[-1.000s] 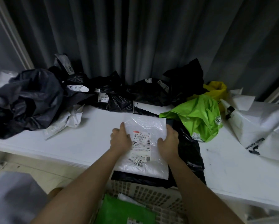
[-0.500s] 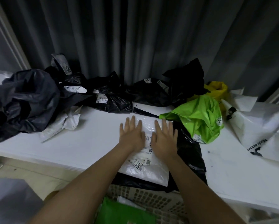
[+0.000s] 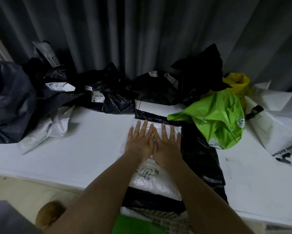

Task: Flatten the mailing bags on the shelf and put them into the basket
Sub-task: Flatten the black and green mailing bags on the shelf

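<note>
On the shelf [image 3: 77, 149]: both hands flat, side by side, pressing the white mailing bag [image 3: 156, 181].
Overhanging the edge above the basket [image 3: 160, 215], seemingly; could slip off crumpled if pushed unevenly.

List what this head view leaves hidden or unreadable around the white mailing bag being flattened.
- White mailing bag: its label is mostly covered by the left hand and right hand; the exposed print is too small to read.
- Black bag underneath: its middle is hidden by the white bag.
- Basket: cut off by the bottom edge and blocked by both forearms, so its contents are mostly unseen.
</note>
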A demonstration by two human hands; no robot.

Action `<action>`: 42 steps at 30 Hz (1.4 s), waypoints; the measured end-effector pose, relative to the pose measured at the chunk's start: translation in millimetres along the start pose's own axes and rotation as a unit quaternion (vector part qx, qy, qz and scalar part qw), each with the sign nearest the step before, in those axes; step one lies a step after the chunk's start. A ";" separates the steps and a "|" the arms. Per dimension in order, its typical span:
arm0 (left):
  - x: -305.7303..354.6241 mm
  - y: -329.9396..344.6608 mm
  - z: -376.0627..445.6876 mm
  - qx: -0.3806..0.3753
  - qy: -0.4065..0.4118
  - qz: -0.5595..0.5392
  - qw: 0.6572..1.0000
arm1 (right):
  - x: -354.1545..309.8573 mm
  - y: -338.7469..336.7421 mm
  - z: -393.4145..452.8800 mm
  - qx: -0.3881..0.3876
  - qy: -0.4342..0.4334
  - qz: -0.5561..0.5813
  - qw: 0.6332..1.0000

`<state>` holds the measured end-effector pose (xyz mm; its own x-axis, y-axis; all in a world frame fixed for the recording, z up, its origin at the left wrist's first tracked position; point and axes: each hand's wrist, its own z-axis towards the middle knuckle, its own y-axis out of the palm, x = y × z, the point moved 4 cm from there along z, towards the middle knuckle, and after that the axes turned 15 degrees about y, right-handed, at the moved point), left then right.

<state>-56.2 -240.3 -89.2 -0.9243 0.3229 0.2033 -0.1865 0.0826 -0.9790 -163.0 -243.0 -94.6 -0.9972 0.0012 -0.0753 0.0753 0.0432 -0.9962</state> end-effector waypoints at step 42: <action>27.7 11.4 -95.0 0.053 0.019 -0.047 0.997 | 5.9 6.0 -97.4 -0.041 -0.037 0.071 0.996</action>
<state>-52.3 -140.8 -93.2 -0.8884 0.3541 0.2921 -0.3071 0.0144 -0.9516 -168.6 -145.4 -96.8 -0.9732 -0.0598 -0.2218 0.2128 0.1289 -0.9685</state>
